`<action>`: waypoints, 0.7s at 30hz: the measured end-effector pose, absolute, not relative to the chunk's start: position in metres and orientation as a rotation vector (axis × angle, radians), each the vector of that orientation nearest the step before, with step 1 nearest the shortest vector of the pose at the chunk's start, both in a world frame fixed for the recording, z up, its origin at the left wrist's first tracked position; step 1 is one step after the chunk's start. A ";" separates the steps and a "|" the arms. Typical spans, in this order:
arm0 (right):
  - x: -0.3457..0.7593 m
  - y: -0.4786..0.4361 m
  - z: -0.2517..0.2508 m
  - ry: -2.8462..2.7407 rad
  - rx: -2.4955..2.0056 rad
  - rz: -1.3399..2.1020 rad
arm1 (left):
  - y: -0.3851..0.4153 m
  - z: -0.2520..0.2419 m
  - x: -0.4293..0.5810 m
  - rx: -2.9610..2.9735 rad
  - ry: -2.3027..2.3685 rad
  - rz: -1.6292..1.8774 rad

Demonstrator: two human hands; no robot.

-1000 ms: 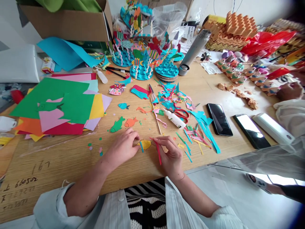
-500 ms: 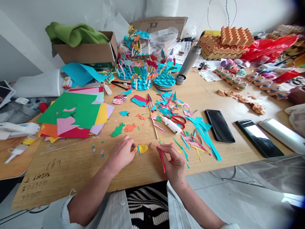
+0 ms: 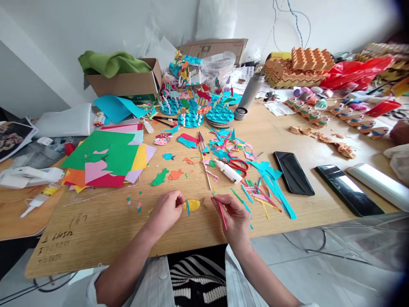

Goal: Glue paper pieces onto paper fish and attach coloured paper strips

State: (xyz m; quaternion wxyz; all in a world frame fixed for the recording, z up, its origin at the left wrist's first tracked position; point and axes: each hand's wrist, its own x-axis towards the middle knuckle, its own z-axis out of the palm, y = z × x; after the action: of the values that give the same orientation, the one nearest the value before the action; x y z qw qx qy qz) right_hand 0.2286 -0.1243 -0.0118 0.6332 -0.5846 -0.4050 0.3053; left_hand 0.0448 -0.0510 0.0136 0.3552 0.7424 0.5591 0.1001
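A yellow paper fish (image 3: 195, 205) with a blue strip across its body lies in front of me, its tail to the right. My left hand (image 3: 166, 209) is closed, thumb and finger at the fish's head end; the fingertips partly hide what they grip. To the right of the tail, my right hand (image 3: 234, 215) pinches a thin pink-red paper strip (image 3: 223, 214), which slants down across the fingers. Beyond the hands lie a green paper fish (image 3: 159, 177), an orange paper fish (image 3: 175, 175) and a small blue paper fish (image 3: 168, 156).
Coloured paper sheets (image 3: 105, 151) are piled at left. A white glue bottle (image 3: 229, 171), red-handled scissors (image 3: 239, 166) and cut strips (image 3: 262, 196) lie right of centre. Two phones (image 3: 294, 172) are farther right. Blue decorated stands (image 3: 191, 119) and a steel flask (image 3: 251, 94) stand behind.
The view has shifted slightly. My right hand has drawn a little away from the fish's tail, with the strip still in its fingers. My left hand stays by the fish's head.
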 end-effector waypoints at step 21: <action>0.226 -0.086 0.022 -0.510 -1.016 1.515 | -0.047 0.033 0.039 0.934 0.993 0.693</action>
State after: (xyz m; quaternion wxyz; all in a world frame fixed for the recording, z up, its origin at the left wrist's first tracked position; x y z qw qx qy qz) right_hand 0.2258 -0.0856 0.0218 0.5842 -0.4355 -0.2184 0.6491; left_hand 0.0390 -0.0473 0.0325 0.7217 0.4226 0.4496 0.3137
